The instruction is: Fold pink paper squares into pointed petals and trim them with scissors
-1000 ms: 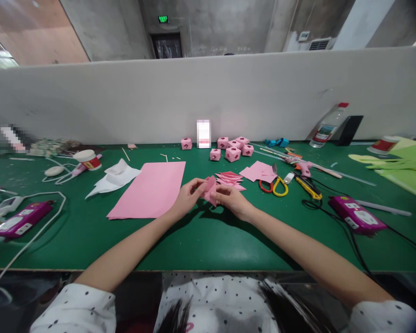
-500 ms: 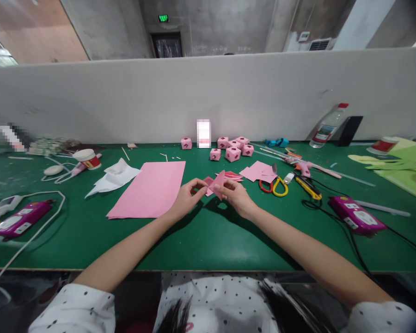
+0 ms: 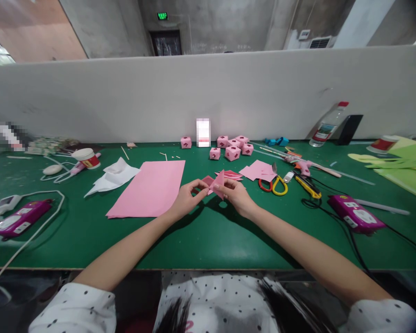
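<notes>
Between my two hands, a little above the table, is a small piece of folded pink paper [image 3: 216,182] with raised flaps. My left hand [image 3: 191,196] pinches its left side between thumb and fingers. On the other side my right hand [image 3: 238,196] grips an upright flap, its fingers partly hidden behind the paper. Just behind the right hand lie several folded pink paper pieces [image 3: 231,175] in a pile. A stack of large pink paper sheets [image 3: 152,187] rests to the left, close to my left forearm.
Several pink paper boxes [image 3: 232,153] stand at the back, near a bright phone [image 3: 203,132]. Pink paper squares [image 3: 259,170], scissors [image 3: 280,186], a utility knife [image 3: 308,187], a glue gun [image 3: 303,167] and a purple power strip [image 3: 356,214] lie to the right. Crumpled white paper [image 3: 113,176] is left.
Both hands stay nearly in place, still holding the folded pink paper. Its flaps have shifted slightly between the fingers, and the view has tilted a touch.
</notes>
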`<state>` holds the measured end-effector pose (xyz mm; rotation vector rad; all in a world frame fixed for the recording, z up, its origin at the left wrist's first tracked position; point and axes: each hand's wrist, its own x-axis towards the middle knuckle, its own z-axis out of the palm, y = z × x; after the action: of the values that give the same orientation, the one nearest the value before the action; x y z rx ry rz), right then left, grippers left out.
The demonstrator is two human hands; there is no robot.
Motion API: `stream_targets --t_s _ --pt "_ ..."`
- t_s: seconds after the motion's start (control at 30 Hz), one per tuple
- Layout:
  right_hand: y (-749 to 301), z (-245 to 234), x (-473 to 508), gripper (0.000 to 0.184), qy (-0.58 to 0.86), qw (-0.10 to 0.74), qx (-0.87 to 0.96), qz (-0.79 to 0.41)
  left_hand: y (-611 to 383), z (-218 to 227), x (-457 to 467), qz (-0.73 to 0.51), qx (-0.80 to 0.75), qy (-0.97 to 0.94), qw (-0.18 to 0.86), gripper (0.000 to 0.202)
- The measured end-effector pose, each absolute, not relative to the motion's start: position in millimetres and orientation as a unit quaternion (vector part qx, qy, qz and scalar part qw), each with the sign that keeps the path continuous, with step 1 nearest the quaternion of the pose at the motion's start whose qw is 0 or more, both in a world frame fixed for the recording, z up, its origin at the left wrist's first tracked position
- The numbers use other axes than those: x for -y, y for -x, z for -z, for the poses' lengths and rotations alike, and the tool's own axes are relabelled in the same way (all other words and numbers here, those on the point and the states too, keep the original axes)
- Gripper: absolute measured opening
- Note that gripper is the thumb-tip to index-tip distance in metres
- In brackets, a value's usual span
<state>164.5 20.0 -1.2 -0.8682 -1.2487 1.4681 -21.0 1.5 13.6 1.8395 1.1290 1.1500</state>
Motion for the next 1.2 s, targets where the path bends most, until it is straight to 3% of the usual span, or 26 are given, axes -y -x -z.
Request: stream_targets --t_s 1.2 --pt "-161.6 -6.1 -13.4 0.034 0.377 0.491 0.572 -0.539 21.6 -12.7 -0.8 -0.437 -0.420 -0.723 0.331 0.025"
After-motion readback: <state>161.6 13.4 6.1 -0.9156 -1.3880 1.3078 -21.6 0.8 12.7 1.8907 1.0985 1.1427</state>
